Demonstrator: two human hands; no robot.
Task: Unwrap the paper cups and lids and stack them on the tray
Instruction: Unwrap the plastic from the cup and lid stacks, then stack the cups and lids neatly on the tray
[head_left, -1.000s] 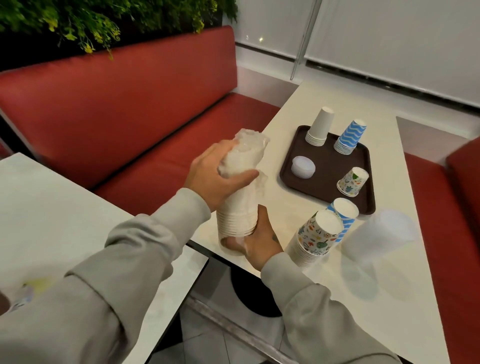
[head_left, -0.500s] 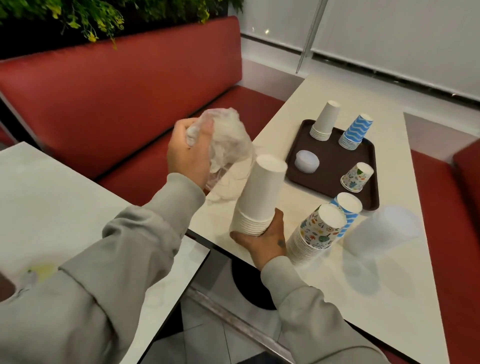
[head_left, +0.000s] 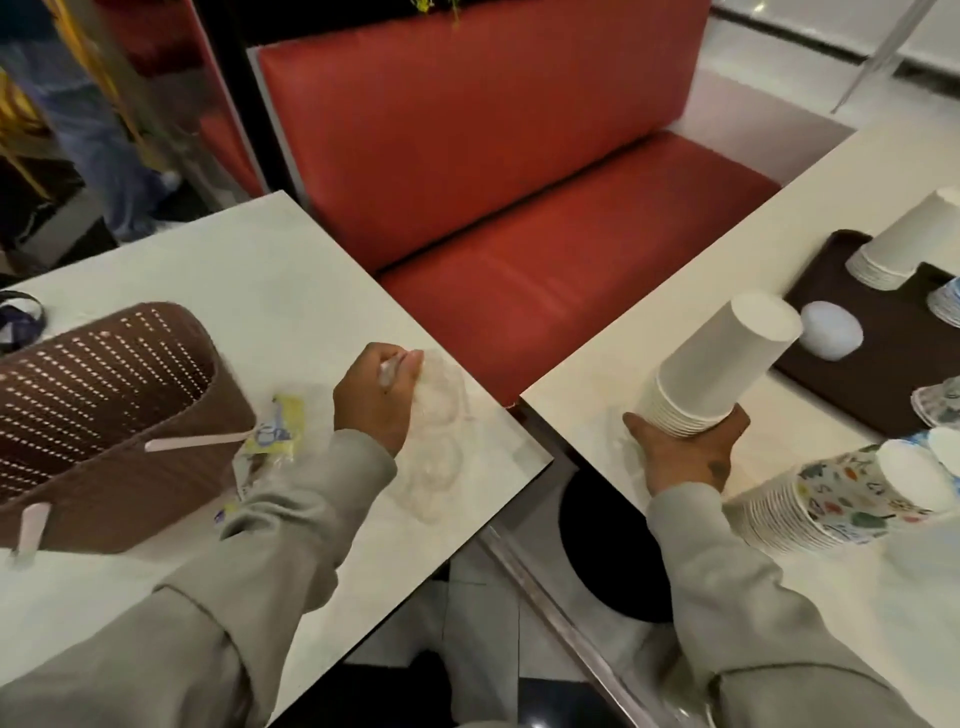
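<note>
My right hand grips the rim end of a stack of plain white paper cups, upside down and tilted, just above the right table's near corner. My left hand is closed on a crumpled clear plastic wrapper and presses it onto the left table. The brown tray at the right carries another white cup stack and a pile of translucent lids. A patterned cup stack lies on its side beside my right wrist.
A brown perforated basket lies on the left table, with yellow wrappers next to it and more clear plastic below my left hand. A red bench runs behind both tables. A gap separates the two tables.
My left hand swung the pulled-off wrapper from above the right table down onto the left table. The view turned left with it. My right hand still holds the bare white cup stack.
</note>
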